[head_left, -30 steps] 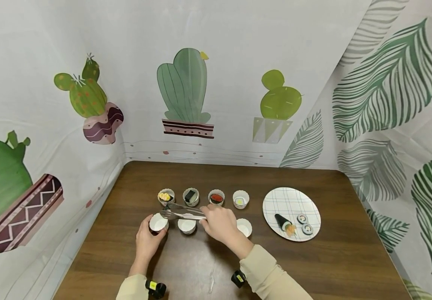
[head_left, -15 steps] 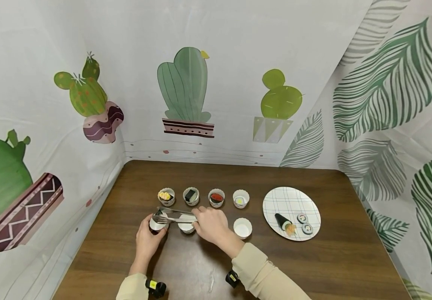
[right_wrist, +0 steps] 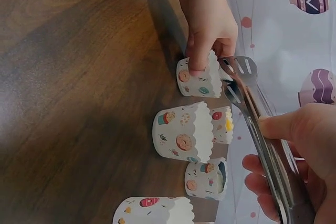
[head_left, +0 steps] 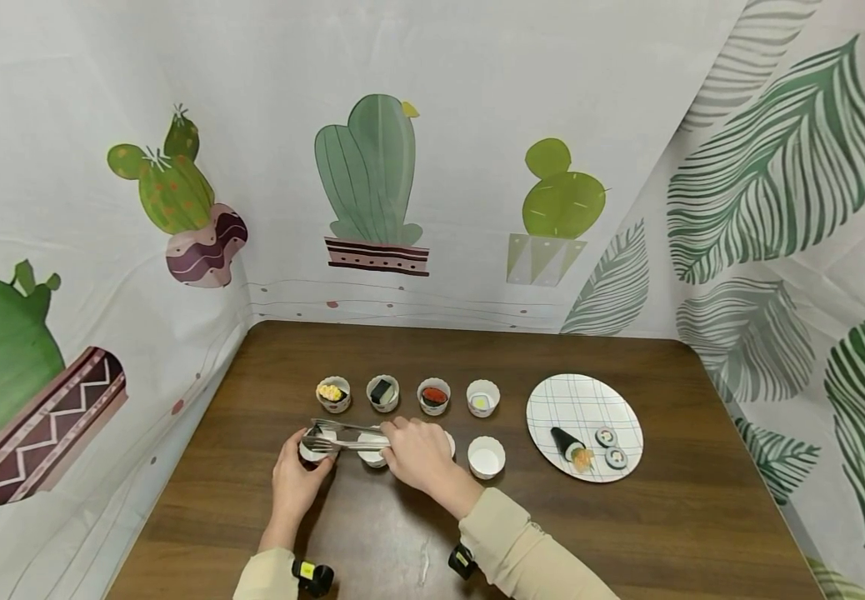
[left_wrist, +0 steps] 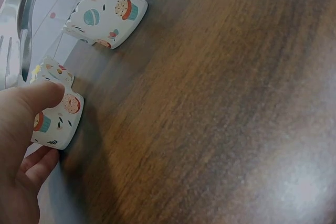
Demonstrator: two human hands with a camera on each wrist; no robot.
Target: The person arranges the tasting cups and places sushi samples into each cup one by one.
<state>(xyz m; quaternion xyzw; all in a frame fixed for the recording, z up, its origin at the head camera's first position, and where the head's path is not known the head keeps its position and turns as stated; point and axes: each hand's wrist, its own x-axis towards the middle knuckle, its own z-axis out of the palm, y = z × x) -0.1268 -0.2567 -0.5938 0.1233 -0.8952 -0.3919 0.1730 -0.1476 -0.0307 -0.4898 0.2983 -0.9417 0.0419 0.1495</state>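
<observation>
The left hand [head_left: 297, 479] is grasping the near-left cup [left_wrist: 67, 116], its thumb pressing the patterned wall and its fingers curling round the other side; this cup is standing on the tabletop [head_left: 612, 533] at the left end of the near row. The right hand [head_left: 419, 450] is clasping a pair of metal tongs [head_left: 361, 446], thumb on one side and fingers on the other; the tongs are pointing left, passing above the second near cup [head_left: 372, 458], and their slotted ends are lying over the mouth of the near-left cup; whether the ends are touching the rim, or gripping anything, cannot be told. A third near cup [head_left: 450, 442] is showing only partly beside the right hand; a fourth near cup [head_left: 487, 457] is standing to its right.

In the far row, left to right, four cups are standing apart: the first is holding a yellow-topped piece [head_left: 330, 392], the second a dark-banded piece [head_left: 382, 392], the third a red-topped piece [head_left: 434, 396], the fourth a small yellow-green item [head_left: 481, 402]; at right, a white lined plate [head_left: 582, 400] is carrying a dark cone roll [head_left: 567, 444], orange end facing near and right, with two round rolls [head_left: 616, 457] lying just beside it; behind, a cactus-printed cloth [head_left: 462, 67] is hanging.
</observation>
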